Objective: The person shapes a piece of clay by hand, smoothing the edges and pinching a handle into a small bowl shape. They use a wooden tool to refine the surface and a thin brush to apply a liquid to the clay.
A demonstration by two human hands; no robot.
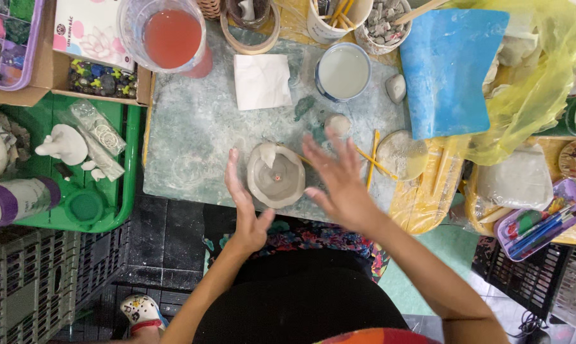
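A small grey clay bowl [276, 175] sits on the clay-smeared work board [192, 127], between the two hands; the left hand [244, 205] stands edge-on just beside its left rim, fingers straight and together, grasping nothing; the right hand [339, 181] hovers flat at its right side, fingers spread wide, empty; whether either palm actually touches the clay cannot be told; yellow wooden sticks [372, 159] lie just beyond the right fingers.

Open board surface [192, 127] lies left of the clay bowl [276, 175], with a white paper square [262, 81] beyond it as the only low item there. Right of the bowl, 2 yellow sticks [372, 160] and a clay disc [401, 155] block passage. Far edge: cup of grey slip [343, 71], jug of pink liquid [172, 38], blue sheet [450, 67].
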